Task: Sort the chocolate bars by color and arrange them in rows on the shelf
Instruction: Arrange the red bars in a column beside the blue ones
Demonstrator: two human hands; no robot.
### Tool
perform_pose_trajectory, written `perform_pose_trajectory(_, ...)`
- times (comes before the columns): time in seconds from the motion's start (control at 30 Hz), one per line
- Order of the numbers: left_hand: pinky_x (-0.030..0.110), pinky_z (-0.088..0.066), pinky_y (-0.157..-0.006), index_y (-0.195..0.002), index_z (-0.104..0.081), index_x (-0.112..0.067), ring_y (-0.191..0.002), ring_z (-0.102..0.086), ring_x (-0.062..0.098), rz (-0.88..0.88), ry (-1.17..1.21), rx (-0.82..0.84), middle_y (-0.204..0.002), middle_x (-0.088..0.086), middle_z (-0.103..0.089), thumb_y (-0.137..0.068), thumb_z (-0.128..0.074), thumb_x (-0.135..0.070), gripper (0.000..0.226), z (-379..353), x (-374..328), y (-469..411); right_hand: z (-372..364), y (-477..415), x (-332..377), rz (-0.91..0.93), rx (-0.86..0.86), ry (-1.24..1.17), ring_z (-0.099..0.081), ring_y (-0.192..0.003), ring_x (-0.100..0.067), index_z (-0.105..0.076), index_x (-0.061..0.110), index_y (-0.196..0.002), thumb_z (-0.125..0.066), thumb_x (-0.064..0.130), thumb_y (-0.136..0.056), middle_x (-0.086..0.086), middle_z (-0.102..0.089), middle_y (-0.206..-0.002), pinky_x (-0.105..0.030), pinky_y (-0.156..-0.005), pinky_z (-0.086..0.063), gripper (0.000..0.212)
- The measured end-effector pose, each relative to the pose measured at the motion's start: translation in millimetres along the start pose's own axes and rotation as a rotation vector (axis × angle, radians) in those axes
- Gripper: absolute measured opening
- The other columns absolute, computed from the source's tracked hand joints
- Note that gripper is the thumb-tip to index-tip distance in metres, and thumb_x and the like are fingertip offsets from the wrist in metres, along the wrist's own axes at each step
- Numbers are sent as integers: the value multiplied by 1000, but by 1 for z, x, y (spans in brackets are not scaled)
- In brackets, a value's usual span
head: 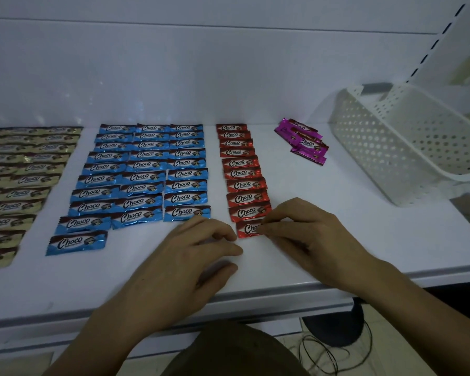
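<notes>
Chocolate bars lie in rows on the white shelf (337, 240). Gold bars (19, 183) fill the far left, blue bars (144, 175) make three columns in the middle, and red bars (242, 172) run in one column to their right. At the near end of the red column lies one red bar (248, 229); my right hand (304, 229) pinches its right end with curled fingers. My left hand (198, 251) rests just left of that bar with loosely curled fingers, holding nothing. A small loose pile of purple bars (301, 141) sits at the back right.
A white perforated plastic basket (396, 147) lies tipped on its side at the right of the shelf. The shelf's front edge (228, 299) runs under my wrists. Black cables (331, 356) and a dark base are on the floor below.
</notes>
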State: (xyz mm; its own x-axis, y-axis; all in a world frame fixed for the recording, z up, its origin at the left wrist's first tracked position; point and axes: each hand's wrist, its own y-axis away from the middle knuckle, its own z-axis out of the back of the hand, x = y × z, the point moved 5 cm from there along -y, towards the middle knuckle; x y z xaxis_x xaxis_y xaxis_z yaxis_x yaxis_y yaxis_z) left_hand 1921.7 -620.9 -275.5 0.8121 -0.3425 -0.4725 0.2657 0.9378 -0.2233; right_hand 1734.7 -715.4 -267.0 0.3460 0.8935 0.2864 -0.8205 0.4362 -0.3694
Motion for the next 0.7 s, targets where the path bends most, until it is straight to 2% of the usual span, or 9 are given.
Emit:
perform_pose_trajectory(0.23, 26, -51, -94, -117, -65, -36, -118, -49, 3, 5, 21, 2, -124, -20, -53, -94, -48, -53, 33, 0, 0, 0, -1, -1, 1, 2, 24, -2, -59, -113, -13, -71, 14, -121, -53, 28, -99, -2, -66, -122, -23, -100, -47, 31)
perform_pose_trajectory(0.43, 21, -46, -95, -115, -65, -37, -117, -50, 2, 4, 13, -2, -122, -20, -53, -94, -47, -52, 31, 0, 0, 0, 5, 0, -5, -63, -45, -81, -60, -112, -10, -72, 14, -119, -63, 24, -97, 1, -67, -121, -27, -98, -50, 26)
perform_pose_trajectory(0.57, 17, -43, -95, -115, -66, -36, -116, -50, 2, -14, 9, -4, -122, -20, -53, -94, -48, -51, 32, 1, -3, -1, 12, 1, -12, -137, -103, -119, -62, -107, -7, -72, 16, -118, -60, 31, -96, 5, -68, -117, -25, -91, -53, 29)
perform_pose_trajectory(0.7, 15, -46, -93, -111, -67, -37, -114, -51, 0, -10, 27, 1, -119, -23, -52, -93, -51, -51, 27, 6, -4, -2, 16, 2, -17, -166, -90, -106, -62, -106, -7, -72, 17, -117, -58, 38, -95, 6, -68, -116, -23, -91, -53, 33)
